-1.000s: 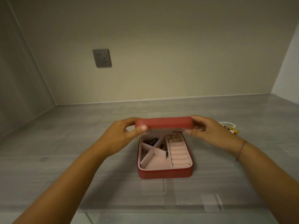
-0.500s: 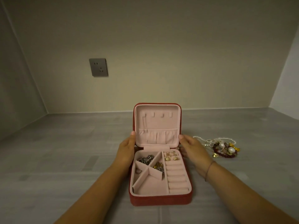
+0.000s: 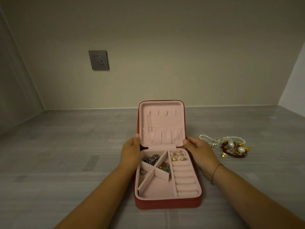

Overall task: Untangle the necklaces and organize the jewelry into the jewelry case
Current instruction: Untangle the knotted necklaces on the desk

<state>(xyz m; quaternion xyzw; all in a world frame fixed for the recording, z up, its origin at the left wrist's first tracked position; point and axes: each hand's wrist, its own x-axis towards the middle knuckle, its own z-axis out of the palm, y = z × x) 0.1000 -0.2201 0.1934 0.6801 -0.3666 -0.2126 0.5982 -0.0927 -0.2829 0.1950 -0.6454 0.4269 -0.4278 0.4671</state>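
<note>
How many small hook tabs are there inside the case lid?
4, in one row across the top of the pink-lined lid of the red jewelry case: at. None seems hidden.

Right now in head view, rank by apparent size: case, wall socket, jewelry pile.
1. case
2. jewelry pile
3. wall socket
The pile is sprawled and the socket is farther away, so 2 versus 3 is unsure.

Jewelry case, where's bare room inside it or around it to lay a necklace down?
Inside the jewelry case, the front compartment is bare; rear ones hold chains. The counter left of the case is bare. Right is crowded by the jewelry tangle.
</note>
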